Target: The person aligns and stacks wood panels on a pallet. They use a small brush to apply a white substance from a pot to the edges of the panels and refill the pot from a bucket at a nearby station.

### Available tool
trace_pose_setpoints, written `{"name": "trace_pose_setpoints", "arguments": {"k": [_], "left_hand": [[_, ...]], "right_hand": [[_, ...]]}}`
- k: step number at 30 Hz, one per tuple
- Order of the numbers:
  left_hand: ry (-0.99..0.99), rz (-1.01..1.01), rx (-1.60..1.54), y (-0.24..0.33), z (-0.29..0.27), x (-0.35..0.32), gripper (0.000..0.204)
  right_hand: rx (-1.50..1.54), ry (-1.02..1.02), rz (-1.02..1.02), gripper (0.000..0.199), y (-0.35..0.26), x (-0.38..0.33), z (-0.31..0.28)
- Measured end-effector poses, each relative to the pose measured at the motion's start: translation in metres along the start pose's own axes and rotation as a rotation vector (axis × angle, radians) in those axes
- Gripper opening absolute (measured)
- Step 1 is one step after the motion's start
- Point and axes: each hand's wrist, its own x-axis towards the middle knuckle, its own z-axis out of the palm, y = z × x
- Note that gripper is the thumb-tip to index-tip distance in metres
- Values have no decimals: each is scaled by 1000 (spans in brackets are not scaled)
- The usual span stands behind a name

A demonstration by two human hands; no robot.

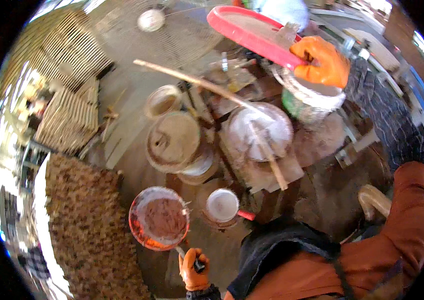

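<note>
My right hand (322,62), in an orange glove, is closed on the rim of a red round shallow pan (252,32). The pan is tilted above a white-and-green bucket (312,102), and a greyish inside shows. Low in the view, my left hand (193,270), also gloved in orange, is wrapped round a dark-handled tool (199,266). Its pale shaft reaches the lower rim of an orange bucket (134,222) of brown paste (164,220). Whether the tool is joined to that bucket I cannot tell.
A long stick (192,80) lies across a bucket of whitish liquid (254,127). A lidded tub (174,142) and a small white pot (222,205) with a red handle stand nearby. A brown textured panel (87,220) is at left, with stacked slatted boards (74,50) behind it.
</note>
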Motion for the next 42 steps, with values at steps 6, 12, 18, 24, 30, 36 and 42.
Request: {"name": "trace_pose_setpoints", "arguments": {"k": [6,12,18,24,30,36,42], "left_hand": [[2,112,145,-3,-24,-6,22],[46,174,337,-36,-68,-21,14],[136,-145,-159,-50,-86,-32,24],[151,-155,-79,-35,-66,-23,22],[148,-196,-10,-10,-13,-22,13],[93,-87,43,-15,40,-40,23],[-80,142,377,-23,106,-62,22]], "right_hand": [[166,-59,-496,27,-107,88,165],[72,-380,-502,27,-194,139,342],[-49,-417,-389,25,-189,130,451],[-52,-542,-284,19,-189,122,456],[328,-41,-239,42,-150,90,355],[404,350,-6,42,10,8,161],[275,418,636,57,306,-133,71]]}}
